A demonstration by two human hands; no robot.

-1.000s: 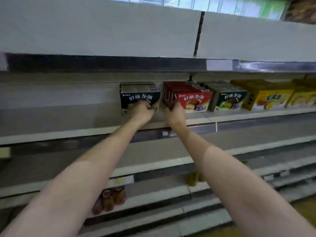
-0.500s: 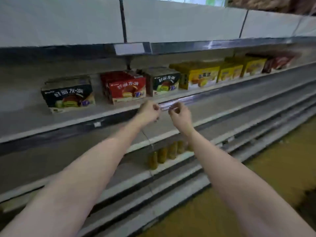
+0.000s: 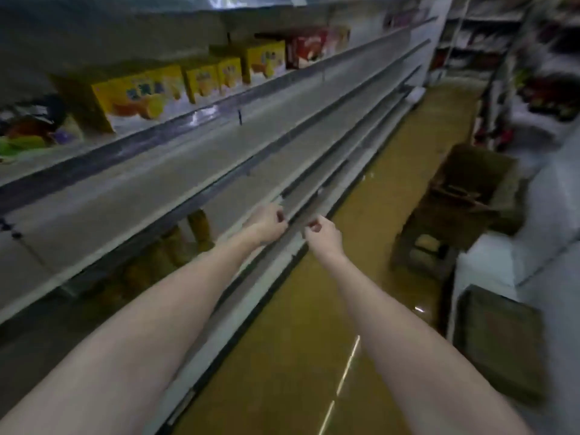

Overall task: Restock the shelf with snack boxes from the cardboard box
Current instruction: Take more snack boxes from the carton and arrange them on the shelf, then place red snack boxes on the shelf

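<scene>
Grey metal shelf [image 3: 175, 171] runs long, mostly bare. Yellow snack boxes [image 3: 138, 95] sit in row on upper tier; much space left, so restocking only partly done. Cardboard box [image 3: 470, 183] on floor across aisle, well apart from hands (contents blurred). Left hand [image 3: 266, 222] and right hand [image 3: 323, 235] loosely curled, holding nothing, near each other, not touching.

Two bare forearms fill the lower part of the view, no sleeves anywhere along them up to the frame edge. No watch, no bracelet at either wrist. The left hand [image 3: 266, 222] carries no glove and no ring that can be made out; same for the right hand [image 3: 323, 235]. Motion blur softens the fingers, so nails and finer marks stay unreadable.
</scene>
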